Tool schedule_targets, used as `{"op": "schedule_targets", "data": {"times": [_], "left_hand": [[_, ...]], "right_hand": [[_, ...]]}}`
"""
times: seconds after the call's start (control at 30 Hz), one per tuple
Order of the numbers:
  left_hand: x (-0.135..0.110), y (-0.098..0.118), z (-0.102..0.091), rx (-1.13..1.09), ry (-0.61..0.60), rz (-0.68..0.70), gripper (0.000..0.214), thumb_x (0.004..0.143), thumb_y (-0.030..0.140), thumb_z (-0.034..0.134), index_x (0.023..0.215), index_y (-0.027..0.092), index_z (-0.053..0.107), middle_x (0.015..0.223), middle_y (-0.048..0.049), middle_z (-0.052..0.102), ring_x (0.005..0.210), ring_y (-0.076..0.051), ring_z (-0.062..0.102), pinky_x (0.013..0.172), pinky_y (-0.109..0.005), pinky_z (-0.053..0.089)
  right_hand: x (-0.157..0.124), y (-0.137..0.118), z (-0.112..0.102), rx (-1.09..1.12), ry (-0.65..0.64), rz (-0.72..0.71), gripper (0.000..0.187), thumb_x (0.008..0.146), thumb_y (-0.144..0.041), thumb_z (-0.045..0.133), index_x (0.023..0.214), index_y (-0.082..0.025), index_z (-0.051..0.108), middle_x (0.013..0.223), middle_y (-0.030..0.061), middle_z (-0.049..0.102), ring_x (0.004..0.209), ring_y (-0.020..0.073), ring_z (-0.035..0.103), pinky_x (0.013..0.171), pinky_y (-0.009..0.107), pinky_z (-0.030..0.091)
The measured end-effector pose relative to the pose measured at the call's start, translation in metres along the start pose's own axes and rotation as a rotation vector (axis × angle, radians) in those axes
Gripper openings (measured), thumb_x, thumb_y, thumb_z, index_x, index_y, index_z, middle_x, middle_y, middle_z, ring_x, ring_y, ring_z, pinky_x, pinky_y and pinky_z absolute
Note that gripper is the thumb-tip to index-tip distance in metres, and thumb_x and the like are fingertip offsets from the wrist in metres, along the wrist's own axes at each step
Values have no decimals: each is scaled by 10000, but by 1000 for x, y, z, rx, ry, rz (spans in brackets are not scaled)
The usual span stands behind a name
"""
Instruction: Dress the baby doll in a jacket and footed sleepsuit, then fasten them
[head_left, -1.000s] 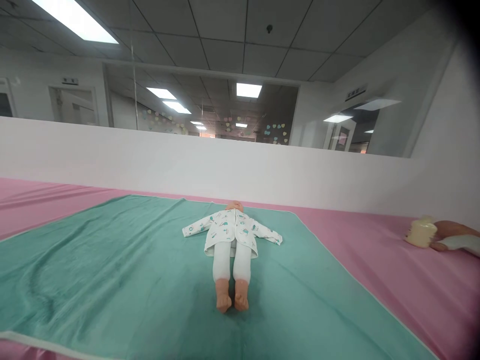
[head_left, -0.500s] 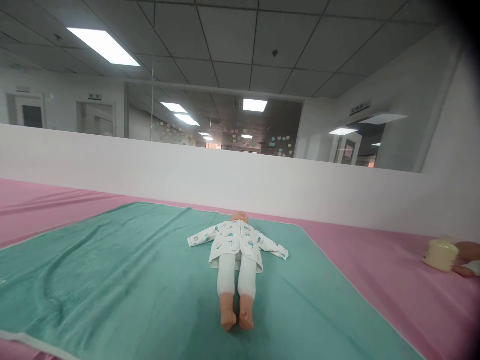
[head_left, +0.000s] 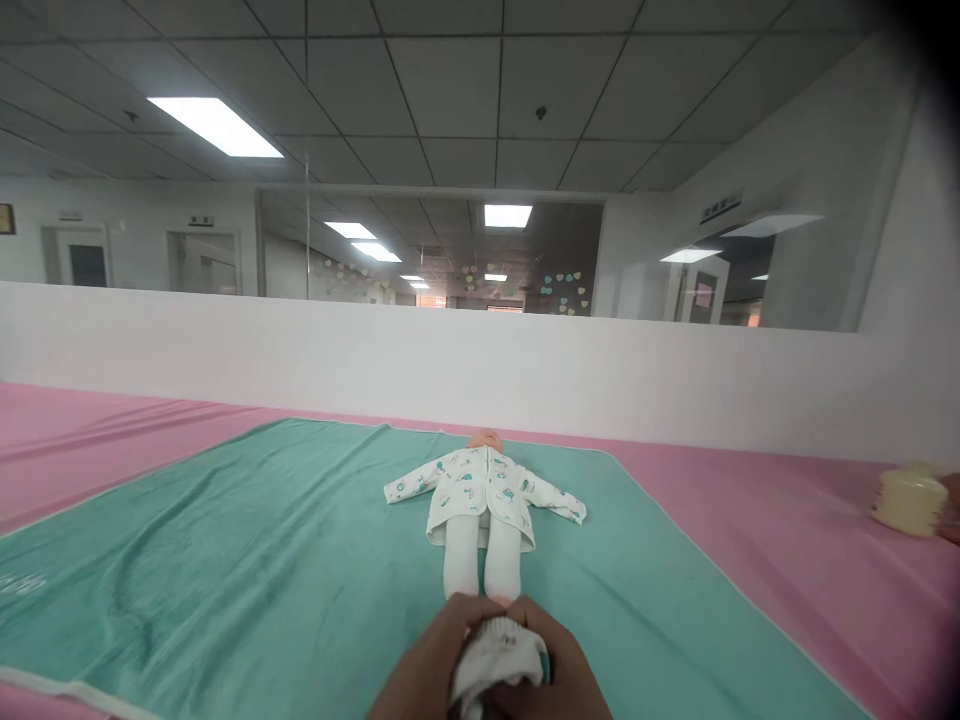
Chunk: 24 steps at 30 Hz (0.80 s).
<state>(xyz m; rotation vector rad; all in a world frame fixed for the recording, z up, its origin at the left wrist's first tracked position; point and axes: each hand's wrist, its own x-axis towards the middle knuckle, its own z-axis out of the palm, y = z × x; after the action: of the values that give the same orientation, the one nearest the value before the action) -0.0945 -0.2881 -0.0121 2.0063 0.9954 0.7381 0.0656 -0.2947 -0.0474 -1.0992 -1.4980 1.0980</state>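
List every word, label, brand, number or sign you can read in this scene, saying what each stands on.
No word, brand or number is readable.
Far-left sign, above a door: too small.
Left sign, above another door: too small.
Right sign, high up: too blurred.
Green towel: white marks at left edge, unreadable.
Held cloth: marks too blurred to identify.

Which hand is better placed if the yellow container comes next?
Probably the right hand: it is nearer the yellow container than the left hand, though both hold the white cloth.
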Motion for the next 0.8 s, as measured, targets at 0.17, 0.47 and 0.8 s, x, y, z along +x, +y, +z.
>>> {"op": "schedule_targets", "data": {"times": [0.17,0.47,0.8], "left_hand": [[38,-2,-24,158,11,53,379,615,79,497,960,227,548,910,38,646,822,-145,571,721,-226,435],[83,-29,-17,397,-168,4,440,590,148,556,1021,231,546,970,-14,641,853,-204,574,632,-244,405],[58,-12,-22,357,-324,-83,551,593,269,628,1136,293,537,932,-3,654,792,-223,599,575,-246,409]], "right_hand": [[32,-1,-12,-55,88,-59,172,579,-229,663,695,-174,549,647,-20,521,663,140,464,576,219,365],[63,39,-52,-157,-52,23,227,606,-186,620,829,-146,603,777,-2,595,731,150,518,618,221,374],[47,10,-60,-125,-429,193,307,630,-341,711,901,-201,680,896,6,662,875,213,582,744,280,433]]}}
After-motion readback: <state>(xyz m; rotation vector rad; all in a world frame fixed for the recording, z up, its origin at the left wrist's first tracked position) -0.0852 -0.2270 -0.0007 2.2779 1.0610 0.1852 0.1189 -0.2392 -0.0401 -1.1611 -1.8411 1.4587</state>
